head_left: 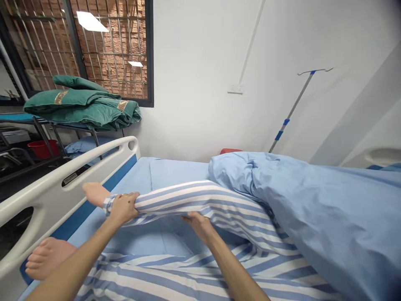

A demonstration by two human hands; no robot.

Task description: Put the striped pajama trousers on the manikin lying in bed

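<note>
On my feed, a blue-striped pajama leg (200,204) lies lifted above the blue bed sheet, its bare foot near the white side rail (62,188). The left hand (123,208) clamps the ankle cuff; the right hand (199,225), well apart, cups beneath the calf. Beyond the rail, a red basin (42,148) sits empty-looking on a low shelf, though I cannot see inside.

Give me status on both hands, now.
Left hand gripping striped trouser leg near the ankle. Right hand under it. Bed rail beside the bare foot.
</note>
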